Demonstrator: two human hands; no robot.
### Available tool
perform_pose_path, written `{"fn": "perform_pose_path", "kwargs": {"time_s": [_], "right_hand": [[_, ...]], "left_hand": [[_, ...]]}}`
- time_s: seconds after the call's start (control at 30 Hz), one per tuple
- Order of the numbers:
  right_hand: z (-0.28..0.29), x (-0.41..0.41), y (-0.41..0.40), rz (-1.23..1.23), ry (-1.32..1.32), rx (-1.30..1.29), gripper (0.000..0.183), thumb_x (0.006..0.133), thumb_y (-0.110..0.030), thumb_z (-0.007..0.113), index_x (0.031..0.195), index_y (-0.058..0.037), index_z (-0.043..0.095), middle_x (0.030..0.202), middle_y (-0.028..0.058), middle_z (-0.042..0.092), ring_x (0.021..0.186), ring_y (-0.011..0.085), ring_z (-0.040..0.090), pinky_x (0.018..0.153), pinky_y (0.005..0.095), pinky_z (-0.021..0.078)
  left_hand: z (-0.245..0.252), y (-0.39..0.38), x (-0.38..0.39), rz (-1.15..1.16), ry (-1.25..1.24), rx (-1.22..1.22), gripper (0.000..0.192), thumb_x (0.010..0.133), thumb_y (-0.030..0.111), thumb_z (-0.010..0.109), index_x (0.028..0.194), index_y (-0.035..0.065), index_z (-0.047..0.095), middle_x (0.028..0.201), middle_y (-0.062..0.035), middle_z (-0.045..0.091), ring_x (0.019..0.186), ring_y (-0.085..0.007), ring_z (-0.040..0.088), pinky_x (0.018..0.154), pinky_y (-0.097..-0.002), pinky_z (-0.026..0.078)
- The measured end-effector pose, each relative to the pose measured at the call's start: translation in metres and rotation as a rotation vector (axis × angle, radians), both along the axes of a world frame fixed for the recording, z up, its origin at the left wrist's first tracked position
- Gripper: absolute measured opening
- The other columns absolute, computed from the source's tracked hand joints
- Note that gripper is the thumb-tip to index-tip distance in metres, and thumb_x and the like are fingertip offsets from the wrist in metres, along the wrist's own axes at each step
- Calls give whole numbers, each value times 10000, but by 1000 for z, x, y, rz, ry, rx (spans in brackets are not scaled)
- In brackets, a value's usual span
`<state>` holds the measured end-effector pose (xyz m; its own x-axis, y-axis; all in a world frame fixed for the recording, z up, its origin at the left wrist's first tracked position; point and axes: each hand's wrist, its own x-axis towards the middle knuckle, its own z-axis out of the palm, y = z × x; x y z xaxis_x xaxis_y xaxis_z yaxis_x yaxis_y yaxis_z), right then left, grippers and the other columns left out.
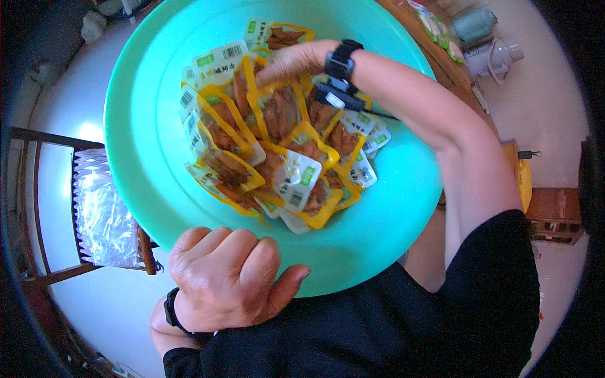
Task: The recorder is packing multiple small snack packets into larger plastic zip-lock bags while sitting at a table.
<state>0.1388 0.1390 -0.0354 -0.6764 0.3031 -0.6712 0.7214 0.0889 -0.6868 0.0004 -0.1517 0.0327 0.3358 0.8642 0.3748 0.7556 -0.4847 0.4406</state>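
Note:
A large round turquoise plastic basin (156,141) is tilted in front of me. Inside it lies a heap of clear sealed food packets (279,113) with yellow borders and brown pieces showing through; they bear green labels, writing and barcodes. My right hand (298,61) reaches into the upper part of the heap, thumb against a packet (243,85). Its other fingers are blurred or hidden, so a firm hold cannot be made out. At the near left rim my left hand (227,279) is curled over the basin's edge, knuckles up, fingertips out of sight.
Left of the basin, a woven-seat wooden stool or chair (80,156) bears clear plastic film (108,222). Beyond the right rim runs a wooden edge (453,90) with a colourful package (435,28). Two thermos-like vessels (491,56) stand nearby. A dark cable trails from my right wrist strap (345,61).

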Motion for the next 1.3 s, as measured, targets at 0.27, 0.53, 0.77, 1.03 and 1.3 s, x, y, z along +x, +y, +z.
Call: {"fn": "perform_pose_path", "kwargs": {"time_s": [0.27, 0.53, 0.77, 1.03, 1.3], "right_hand": [[39, 13, -89, 471, 264, 370, 759, 697, -308, 716, 1311, -73, 337, 1158, 174, 513, 1064, 268, 500, 894, 362, 408], [85, 44, -156, 618, -44, 559, 807, 690, -191, 659, 1368, -125, 227, 1101, 256, 415, 906, 416, 497, 807, 449, 434], [102, 78, -167, 705, -57, 561, 745, 694, -148, 620, 1345, -59, 269, 1179, 325, 373, 948, 429, 494, 830, 453, 428], [141, 146, -171, 285, 194, 774, 825, 656, -244, 717, 1342, -42, 306, 1356, 184, 334, 1272, 325, 294, 1042, 402, 261], [111, 202, -179, -218, 35, 1229, 613, 729, -210, 648, 1277, -63, 417, 1350, 153, 359, 1278, 305, 299, 1036, 403, 269]], "left_hand": [[-3, 2, 1, 12, -5, 86, 297, 620, 312, 698, 620, 114, 477, 542, -21, 410, 446, -192, 446, 434, -314, 309], [-1, 1, 2, 40, 37, 86, 260, 659, 288, 684, 660, 104, 500, 565, -46, 442, 478, -241, 474, 475, -350, 345], [0, -1, 2, 43, 74, 78, 255, 674, 286, 675, 666, 99, 502, 577, -50, 454, 500, -249, 481, 493, -354, 351], [5, -1, 7, 70, 92, 39, 253, 691, 316, 654, 694, 95, 532, 616, -56, 494, 538, -259, 506, 522, -362, 361], [3, 1, 14, 70, 106, 43, 267, 662, 332, 667, 692, 97, 543, 629, -57, 513, 560, -264, 519, 543, -373, 369]]}}
